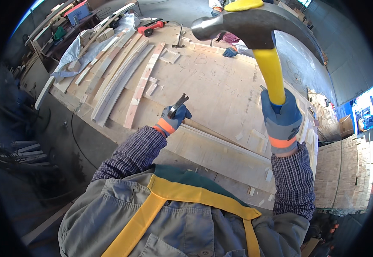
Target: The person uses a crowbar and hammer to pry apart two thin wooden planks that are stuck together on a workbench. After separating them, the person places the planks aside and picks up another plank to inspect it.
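Note:
My right hand (282,122), in a grey and blue glove with an orange cuff, is closed round the yellow handle of a claw hammer (259,36). The hammer is raised close to the camera, its steel head at the top of the view. To the left, my left hand (172,121), gloved alike, grips a short dark metal pry bar (178,105) whose forked end points up; its lower part is hidden by the fingers. Below both hands, long pale boards (225,150) lie on a large plywood sheet (208,92) with pencilled marks.
Several long wooden strips (120,81) lie at the left of the sheet. Farther back are another hammer (178,38), a red power tool (150,28) and a blue glove or gloved hand (230,52). Stacked wood (343,175) stands at right. Small offcuts (152,88) are scattered about.

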The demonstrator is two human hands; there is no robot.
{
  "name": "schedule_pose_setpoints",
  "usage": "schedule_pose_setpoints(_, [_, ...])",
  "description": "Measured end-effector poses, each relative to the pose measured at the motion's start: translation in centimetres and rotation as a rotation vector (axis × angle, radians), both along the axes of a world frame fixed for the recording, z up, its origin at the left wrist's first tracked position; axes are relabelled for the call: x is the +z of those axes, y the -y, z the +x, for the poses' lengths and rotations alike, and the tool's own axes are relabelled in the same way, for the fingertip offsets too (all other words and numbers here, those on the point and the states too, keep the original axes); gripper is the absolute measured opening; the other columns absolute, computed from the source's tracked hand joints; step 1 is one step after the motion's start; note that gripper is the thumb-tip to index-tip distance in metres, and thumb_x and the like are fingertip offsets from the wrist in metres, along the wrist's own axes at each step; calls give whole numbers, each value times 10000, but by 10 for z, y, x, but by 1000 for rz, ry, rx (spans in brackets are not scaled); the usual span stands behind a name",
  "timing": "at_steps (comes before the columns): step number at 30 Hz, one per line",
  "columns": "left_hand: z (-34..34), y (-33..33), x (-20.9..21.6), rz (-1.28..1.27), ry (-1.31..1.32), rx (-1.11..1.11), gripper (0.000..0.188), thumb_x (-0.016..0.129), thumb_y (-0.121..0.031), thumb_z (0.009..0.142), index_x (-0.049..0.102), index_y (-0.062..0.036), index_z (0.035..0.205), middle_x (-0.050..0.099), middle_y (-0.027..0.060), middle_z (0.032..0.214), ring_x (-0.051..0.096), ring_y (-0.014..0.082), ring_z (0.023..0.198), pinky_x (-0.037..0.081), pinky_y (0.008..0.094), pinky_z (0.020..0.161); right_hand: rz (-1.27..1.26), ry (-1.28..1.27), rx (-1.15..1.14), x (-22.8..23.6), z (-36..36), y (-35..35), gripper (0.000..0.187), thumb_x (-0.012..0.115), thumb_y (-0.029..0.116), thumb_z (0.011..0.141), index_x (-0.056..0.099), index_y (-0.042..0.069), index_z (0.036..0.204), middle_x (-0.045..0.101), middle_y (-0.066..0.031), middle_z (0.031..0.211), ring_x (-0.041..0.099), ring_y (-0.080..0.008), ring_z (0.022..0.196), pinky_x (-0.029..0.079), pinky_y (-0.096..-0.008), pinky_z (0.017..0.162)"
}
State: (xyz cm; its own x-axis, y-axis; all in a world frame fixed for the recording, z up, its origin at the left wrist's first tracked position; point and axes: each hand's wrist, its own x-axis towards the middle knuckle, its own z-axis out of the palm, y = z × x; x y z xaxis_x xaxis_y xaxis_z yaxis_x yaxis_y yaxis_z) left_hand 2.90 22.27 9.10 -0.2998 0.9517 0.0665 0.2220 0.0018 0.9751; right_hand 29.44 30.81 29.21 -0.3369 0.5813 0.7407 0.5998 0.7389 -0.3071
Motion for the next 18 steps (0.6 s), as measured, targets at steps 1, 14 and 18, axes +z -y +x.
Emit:
schedule_pose_setpoints(1, [1, 0, 1, 4, -31, -5, 313, 411, -185, 917, 647, -31, 782, 643, 83, 741, 604, 164, 677, 492, 302, 636, 49, 104, 49, -5, -2, 5, 253, 705, 212, 792, 627, 106, 1007, 661, -105, 777, 650, -238, 668, 507, -338, 580])
schedule_pose_setpoints(14, [1, 6, 1, 23, -56, 9, 332, 405, -204, 909, 656, -32, 775, 647, 71, 714, 581, 163, 652, 479, 303, 621, 22, 54, 77, -2, -3, 4, 239, 698, 171, 783, 618, 86, 992, 657, -104, 805, 643, -246, 627, 504, -329, 557])
schedule_pose_setpoints(18, [2, 6, 3, -51, 7, 57, 314, 419, -211, 915, 653, -38, 797, 642, 64, 728, 593, 160, 661, 485, 303, 618, 9, 880, 30, -36, 0, 11, 253, 663, 212, 762, 627, 149, 1004, 572, -59, 713, 590, -231, 590, 468, -351, 513])
